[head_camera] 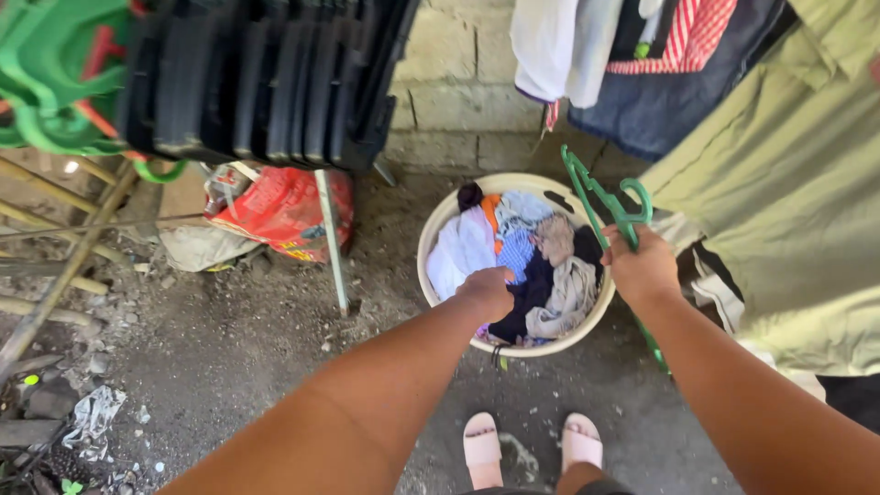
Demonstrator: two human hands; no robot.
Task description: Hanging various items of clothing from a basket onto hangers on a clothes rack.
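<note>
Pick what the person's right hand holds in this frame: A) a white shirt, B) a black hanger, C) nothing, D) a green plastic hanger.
D: the right hand is closed around a green plastic hanger beside the round basin of clothes, while the left hand reaches into the laundry.

1. Soft, even daylight; no hard shadows on the ground (229, 348).
2. Brightest at 1 o'clock, on the hanging white cloth (559, 46).
3. Black hangers (266, 82) at 11 o'clock look blurred and stretched.
</note>
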